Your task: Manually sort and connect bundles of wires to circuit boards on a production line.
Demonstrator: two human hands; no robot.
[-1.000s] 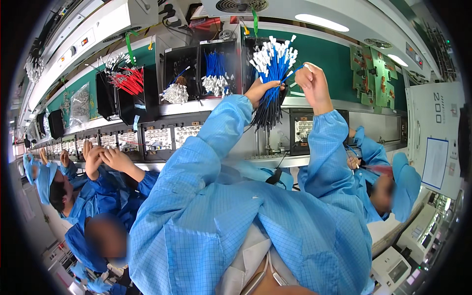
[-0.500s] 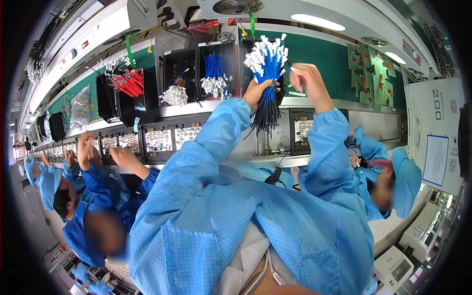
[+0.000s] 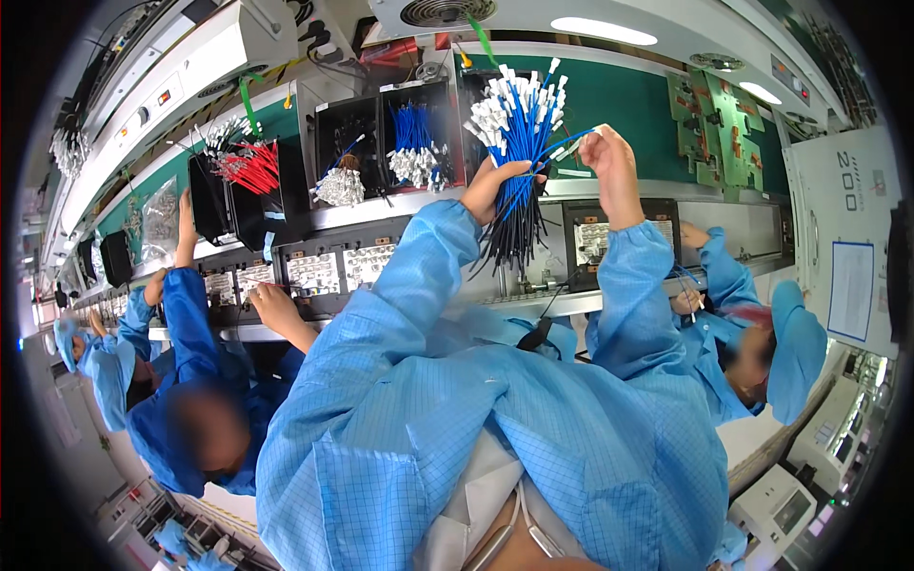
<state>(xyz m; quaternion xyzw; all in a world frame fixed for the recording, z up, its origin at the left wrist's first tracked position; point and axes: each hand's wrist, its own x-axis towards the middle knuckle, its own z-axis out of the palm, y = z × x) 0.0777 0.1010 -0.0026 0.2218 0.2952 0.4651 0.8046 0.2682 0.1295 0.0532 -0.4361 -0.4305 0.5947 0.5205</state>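
Note:
My left hand (image 3: pixel 487 192) is closed round a thick bundle of blue wires (image 3: pixel 517 143), held up over the front edge of the bench. White connectors crowd the bundle's upper end, and black ends hang down below my grip. To the right of it, my right hand (image 3: pixel 611 160) pinches a single blue wire (image 3: pixel 568 141) that slants out of the bundle. The end of that wire is hidden by my fingertips.
Black bins hold more blue wires (image 3: pixel 413 143), white-ended wires (image 3: pixel 341 183) and red wires (image 3: pixel 252 168). Along the bench front runs a line of black fixture trays (image 3: pixel 314 273). Green circuit boards (image 3: pixel 721 133) stand at right. Co-workers in blue work on both sides.
My right hand has closed on one blue wire and draws it out to the right of the bundle. A co-worker on the left has reached forward toward the bins.

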